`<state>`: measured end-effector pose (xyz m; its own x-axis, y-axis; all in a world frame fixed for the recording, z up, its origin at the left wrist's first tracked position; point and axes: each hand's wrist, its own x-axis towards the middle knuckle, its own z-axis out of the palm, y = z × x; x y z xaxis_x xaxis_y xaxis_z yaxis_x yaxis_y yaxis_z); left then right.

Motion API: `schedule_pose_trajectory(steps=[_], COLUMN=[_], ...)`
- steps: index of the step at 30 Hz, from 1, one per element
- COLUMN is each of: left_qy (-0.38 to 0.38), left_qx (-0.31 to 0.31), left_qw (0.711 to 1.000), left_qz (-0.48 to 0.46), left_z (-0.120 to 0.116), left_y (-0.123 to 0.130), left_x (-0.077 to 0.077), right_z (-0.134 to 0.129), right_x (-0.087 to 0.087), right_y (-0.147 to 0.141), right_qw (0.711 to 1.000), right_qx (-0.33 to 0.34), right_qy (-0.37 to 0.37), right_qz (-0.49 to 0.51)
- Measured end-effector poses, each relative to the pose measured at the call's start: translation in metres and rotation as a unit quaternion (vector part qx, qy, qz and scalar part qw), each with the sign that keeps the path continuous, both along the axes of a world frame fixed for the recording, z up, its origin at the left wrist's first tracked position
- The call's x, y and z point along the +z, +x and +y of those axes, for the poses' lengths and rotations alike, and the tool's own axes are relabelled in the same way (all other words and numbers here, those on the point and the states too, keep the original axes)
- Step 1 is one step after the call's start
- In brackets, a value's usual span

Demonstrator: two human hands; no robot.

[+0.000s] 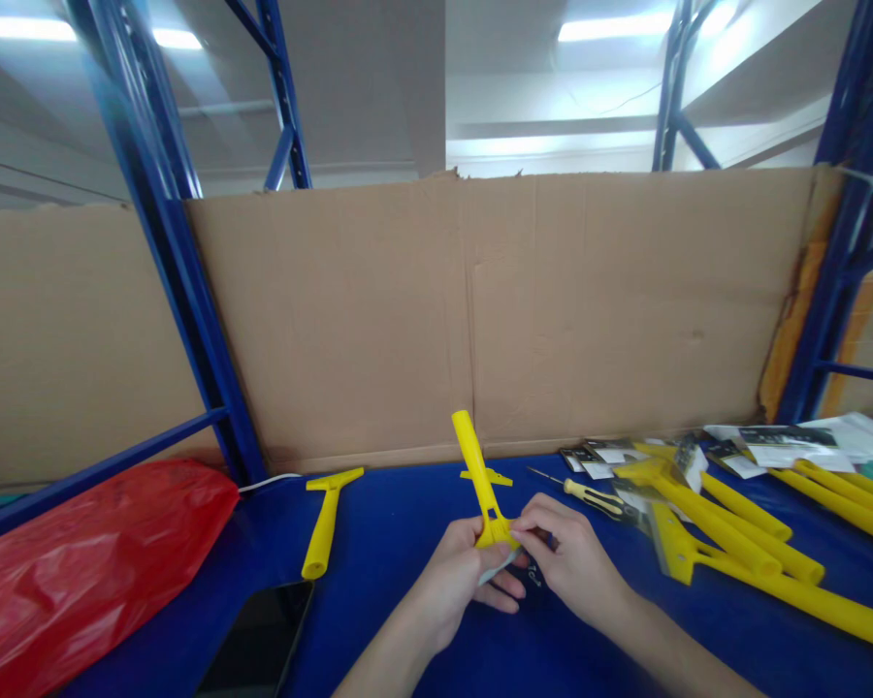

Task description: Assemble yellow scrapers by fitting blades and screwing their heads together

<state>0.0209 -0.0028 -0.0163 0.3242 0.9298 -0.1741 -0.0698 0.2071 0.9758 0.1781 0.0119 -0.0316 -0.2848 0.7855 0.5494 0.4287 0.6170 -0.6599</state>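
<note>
A yellow scraper (471, 456) with a tubular handle points up and away from me, its wide head toward me. My left hand (462, 572) is wrapped around the head from the left and below, thumb on top. Against the head's right side, my right hand (564, 553) has its thumb and index finger pinched together. Whether a small part sits between those fingertips is hidden. A pale, thin edge shows under the head. Beyond the handle lies a flat yellow piece (501, 478). Small metal bits (533, 576) rest on the blue table just below my right fingers.
Left are a yellow T-shaped scraper handle (325, 523), a dark phone (262, 640) and a red plastic bag (109, 572). A screwdriver (589, 496), several yellow scrapers (727, 528) and packaged pieces (786, 446) lie right. Cardboard (378, 320) stands behind, between blue posts (189, 291).
</note>
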Motion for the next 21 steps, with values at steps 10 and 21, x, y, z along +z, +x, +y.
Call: schedule_pose_trajectory(steps=[10,21], left_qy=[-0.006,0.030], left_qx=[0.012,0.012], left_qw=[1.000,0.999], left_qz=[-0.005,0.028], left_z=[0.0003,-0.0005], left_y=[-0.0004,0.0006], left_x=[0.0014,0.0025], right_z=[0.0038,-0.0021], right_x=[0.0012,0.0057], right_y=[0.0059,-0.0032], right_qw=[0.999,0.994], right_qx=[-0.039,-0.089], right_qy=[0.016,0.011], right_qz=[0.007,-0.067])
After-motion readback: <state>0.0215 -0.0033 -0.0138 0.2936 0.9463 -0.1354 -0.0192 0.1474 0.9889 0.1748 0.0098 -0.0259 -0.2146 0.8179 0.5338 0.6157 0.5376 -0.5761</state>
